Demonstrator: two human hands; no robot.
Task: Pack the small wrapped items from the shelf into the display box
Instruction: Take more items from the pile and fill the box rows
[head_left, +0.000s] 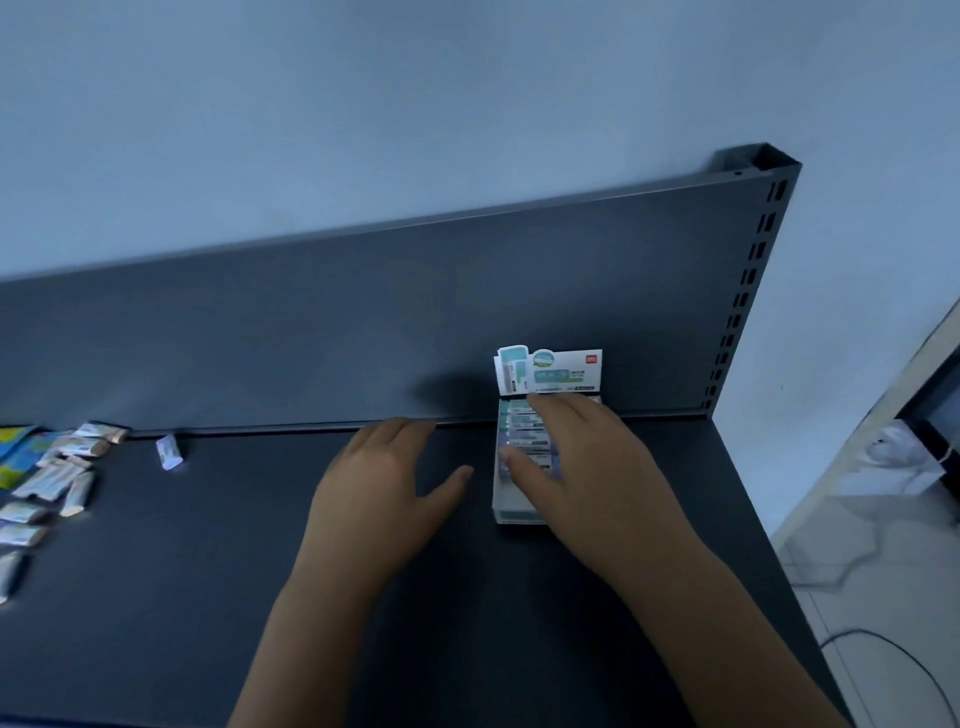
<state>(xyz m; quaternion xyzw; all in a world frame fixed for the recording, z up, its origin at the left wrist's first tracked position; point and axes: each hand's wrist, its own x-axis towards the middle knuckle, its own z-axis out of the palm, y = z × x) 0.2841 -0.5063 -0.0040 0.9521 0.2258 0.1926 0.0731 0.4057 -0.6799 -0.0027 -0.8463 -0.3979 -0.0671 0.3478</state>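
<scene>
While my right hand (576, 457) lies spread on the packed rows, seemingly levelling them in the display box (511, 506), my left hand (387, 475) rests open and empty beside it.

Your right hand (582, 457) lies palm-down over the display box (511, 506), fingers spread across the row of wrapped items (522, 434) inside; whether it grips one, you can't tell. The box's printed flap (563, 370) stands upright against the far back panel (363, 322). Your left hand (387, 480) rests flat and empty on the dark shelf (208, 571), just left of the box. A single wrapped item (169, 452) lies farther left; a loose scatter of wrapped items (52, 483) sits at the left edge.
</scene>
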